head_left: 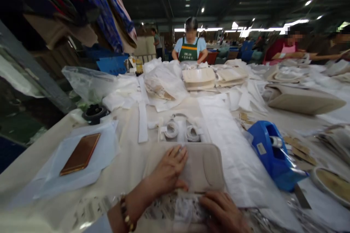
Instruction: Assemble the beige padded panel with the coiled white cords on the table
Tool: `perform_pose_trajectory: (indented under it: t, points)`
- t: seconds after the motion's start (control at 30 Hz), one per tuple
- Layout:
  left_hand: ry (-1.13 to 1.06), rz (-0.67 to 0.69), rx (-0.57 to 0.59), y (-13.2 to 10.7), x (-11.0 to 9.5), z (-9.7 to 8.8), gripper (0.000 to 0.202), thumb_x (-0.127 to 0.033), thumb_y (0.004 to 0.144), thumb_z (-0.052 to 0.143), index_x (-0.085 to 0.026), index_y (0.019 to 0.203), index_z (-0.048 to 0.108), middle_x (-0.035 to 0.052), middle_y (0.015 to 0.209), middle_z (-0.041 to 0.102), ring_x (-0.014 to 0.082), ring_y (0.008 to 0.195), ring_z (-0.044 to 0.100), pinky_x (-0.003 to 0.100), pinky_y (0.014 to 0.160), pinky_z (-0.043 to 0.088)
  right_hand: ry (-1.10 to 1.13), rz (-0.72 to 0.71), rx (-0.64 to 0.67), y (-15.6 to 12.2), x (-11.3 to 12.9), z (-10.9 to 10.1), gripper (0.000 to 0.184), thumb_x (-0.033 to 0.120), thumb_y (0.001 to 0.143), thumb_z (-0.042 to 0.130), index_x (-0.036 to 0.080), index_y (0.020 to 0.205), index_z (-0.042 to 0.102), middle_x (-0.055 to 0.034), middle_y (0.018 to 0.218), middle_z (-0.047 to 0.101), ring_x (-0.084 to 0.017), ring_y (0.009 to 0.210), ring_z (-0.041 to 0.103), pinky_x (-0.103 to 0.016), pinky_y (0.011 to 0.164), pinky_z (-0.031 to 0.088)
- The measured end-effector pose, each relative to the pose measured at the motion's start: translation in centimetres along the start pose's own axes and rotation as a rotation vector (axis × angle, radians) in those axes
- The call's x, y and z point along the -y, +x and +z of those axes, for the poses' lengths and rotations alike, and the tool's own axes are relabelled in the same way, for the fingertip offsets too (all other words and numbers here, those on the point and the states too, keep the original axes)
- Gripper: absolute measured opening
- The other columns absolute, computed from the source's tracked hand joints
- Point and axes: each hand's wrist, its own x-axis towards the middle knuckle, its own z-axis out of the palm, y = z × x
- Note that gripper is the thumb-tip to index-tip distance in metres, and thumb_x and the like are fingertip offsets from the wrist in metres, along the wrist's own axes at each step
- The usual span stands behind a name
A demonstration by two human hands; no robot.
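A beige padded fabric piece [203,164] lies flat on the table in front of me. My left hand [168,171] rests on its left part, fingers stretched out and pressing down. My right hand [222,211] is at its near edge, fingers curled over a clear plastic wrapper [180,205] with pale printing. Whether the right hand grips the wrapper or only presses on it is not visible. A beaded bracelet [125,214] sits on my left wrist.
A blue tape dispenser [275,154] stands to the right. White tape rolls [182,131] lie just beyond the beige piece. A brown phone [80,154] lies on plastic at left, a black roll [94,113] behind it. Stacks of beige pieces [199,78] and people work across the table.
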Motion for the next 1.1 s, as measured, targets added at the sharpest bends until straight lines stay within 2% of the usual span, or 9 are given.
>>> perform_pose_trajectory:
  t: [0.1, 0.23, 0.47, 0.63, 0.83, 0.93, 1.1]
  points:
    - [-0.038, -0.009, 0.017, 0.0, -0.2, -0.3, 0.100, -0.052, 0.062, 0.076, -0.002, 0.136, 0.031, 0.0255, 0.144, 0.029, 0.0389, 0.136, 0.021, 0.053, 0.108, 0.027, 0.011, 0.057, 0.067, 0.7, 1.9, -0.4, 0.041, 0.011, 0.076, 0.050, 0.020, 0.117, 0.053, -0.0086, 0.106, 0.062, -0.021, 0.097, 0.058, -0.032, 0.083, 0.048]
    - [-0.031, -0.004, 0.018, -0.1, -0.2, 0.1, 0.101, -0.055, 0.061, 0.075, -0.001, 0.135, 0.032, 0.0253, 0.144, 0.029, 0.0389, 0.135, 0.022, 0.052, 0.109, 0.026, 0.028, 0.070, 0.074, 1.3, 3.1, -0.4, 0.042, 0.010, 0.075, 0.049, 0.019, 0.117, 0.052, -0.0080, 0.105, 0.061, -0.021, 0.096, 0.056, -0.033, 0.083, 0.046]
    - [-0.034, -0.023, 0.055, 0.0, -0.2, -0.1, 0.103, -0.060, 0.062, 0.072, 0.000, 0.136, 0.031, 0.0246, 0.146, 0.026, 0.0388, 0.136, 0.019, 0.051, 0.111, 0.023, 0.017, 0.064, -0.010, 1.0, 4.0, 2.2, 0.032, 0.015, 0.081, 0.048, 0.020, 0.112, 0.054, -0.0073, 0.094, 0.058, -0.020, 0.084, 0.054, -0.032, 0.070, 0.044]
    - [-0.036, -0.022, 0.043, 0.0, -0.3, -0.1, 0.105, -0.061, 0.061, 0.071, 0.000, 0.136, 0.031, 0.0252, 0.145, 0.026, 0.0384, 0.137, 0.018, 0.051, 0.111, 0.022, -0.043, -0.044, -0.120, 2.1, 4.6, 2.8, 0.021, 0.014, 0.086, 0.044, 0.020, 0.097, 0.061, -0.0059, 0.088, 0.061, -0.018, 0.082, 0.056, -0.031, 0.070, 0.042]
    - [0.011, -0.075, 0.080, 0.4, -1.2, -0.5, 0.103, -0.058, 0.062, 0.073, -0.001, 0.137, 0.030, 0.0248, 0.146, 0.024, 0.0384, 0.137, 0.017, 0.056, 0.110, 0.021, 0.035, -0.214, -0.219, 2.8, 4.2, 3.4, 0.026, 0.013, 0.093, 0.035, 0.012, 0.089, 0.060, -0.0063, 0.084, 0.068, -0.015, 0.086, 0.060, -0.030, 0.077, 0.042]
    - [0.050, -0.085, 0.108, 0.5, -1.8, -0.2, 0.099, -0.055, 0.067, 0.071, 0.002, 0.136, 0.029, 0.0268, 0.146, 0.022, 0.0378, 0.138, 0.015, 0.058, 0.110, 0.018, 0.041, -0.231, -0.257, 2.9, 4.0, 3.8, 0.026, 0.013, 0.093, 0.036, 0.012, 0.084, 0.059, -0.0060, 0.078, 0.068, -0.014, 0.080, 0.061, -0.028, 0.073, 0.045]
    - [0.044, -0.068, 0.126, 0.6, -2.1, -0.4, 0.098, -0.051, 0.070, 0.070, 0.005, 0.137, 0.026, 0.0302, 0.145, 0.017, 0.0365, 0.138, 0.016, 0.051, 0.110, 0.023, 0.001, -0.249, -0.295, 2.9, 3.5, 3.9, 0.024, 0.012, 0.092, 0.041, 0.015, 0.075, 0.057, -0.0020, 0.068, 0.066, -0.012, 0.070, 0.062, -0.024, 0.066, 0.047]
